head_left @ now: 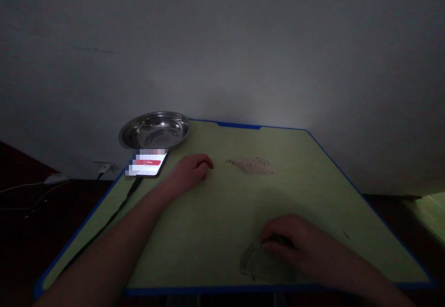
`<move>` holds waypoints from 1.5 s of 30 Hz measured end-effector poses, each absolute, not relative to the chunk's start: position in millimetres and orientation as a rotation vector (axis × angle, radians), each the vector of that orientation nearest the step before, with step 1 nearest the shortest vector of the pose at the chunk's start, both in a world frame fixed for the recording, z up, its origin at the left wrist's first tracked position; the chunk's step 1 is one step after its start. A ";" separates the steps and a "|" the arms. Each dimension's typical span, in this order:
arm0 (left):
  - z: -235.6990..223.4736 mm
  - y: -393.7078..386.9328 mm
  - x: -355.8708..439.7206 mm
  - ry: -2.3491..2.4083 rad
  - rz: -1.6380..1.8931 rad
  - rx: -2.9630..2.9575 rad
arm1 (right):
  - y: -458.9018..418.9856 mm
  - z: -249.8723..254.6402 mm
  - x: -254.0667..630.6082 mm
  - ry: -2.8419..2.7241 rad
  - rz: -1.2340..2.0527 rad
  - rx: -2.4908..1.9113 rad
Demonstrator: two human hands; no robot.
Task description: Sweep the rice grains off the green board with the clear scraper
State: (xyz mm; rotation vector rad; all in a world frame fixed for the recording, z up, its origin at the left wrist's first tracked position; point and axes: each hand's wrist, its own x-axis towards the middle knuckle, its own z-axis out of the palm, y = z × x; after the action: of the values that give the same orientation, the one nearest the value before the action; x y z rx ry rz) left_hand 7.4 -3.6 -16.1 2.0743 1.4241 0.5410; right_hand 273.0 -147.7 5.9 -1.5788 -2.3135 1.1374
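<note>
Pinching see-through item (255, 260) at table's (194, 247) 5 o'clock with right hand (295, 242); left hand (191, 172) curled narrow at 10, near speckled pile (253, 165).

Plain gray wall (222, 43), dim light, blue-edged table (194, 237)

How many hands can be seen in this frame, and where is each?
2. The left hand rests on the table between the lit phone and the speckled pile. The right hand is nearer the front edge, pinching a dim see-through item.
</note>
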 end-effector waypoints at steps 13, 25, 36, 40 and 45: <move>-15.4 -4.3 7.6 1.427 0.542 2.074 | -148.9 8.5 280.4 -2.298 1.153 -1.544; -19.2 -3.4 3.3 1.398 0.586 2.069 | -12.0 24.2 328.6 -1.959 0.607 -1.690; -20.8 -1.7 3.5 1.404 0.588 2.034 | 10.9 5.0 341.4 -1.765 0.797 -1.805; -16.9 -3.7 4.3 1.419 0.573 2.037 | 7.0 7.4 323.4 -1.703 0.900 -1.778; -13.7 -4.8 4.8 1.417 0.572 2.035 | 5.6 8.6 293.1 -1.657 0.981 -1.752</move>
State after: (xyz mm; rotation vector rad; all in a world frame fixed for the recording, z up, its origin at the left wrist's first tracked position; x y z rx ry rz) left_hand 4.8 -4.8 -13.7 2.0355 1.4171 0.5722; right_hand 293.1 5.6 8.6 -1.7517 -1.6574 0.9809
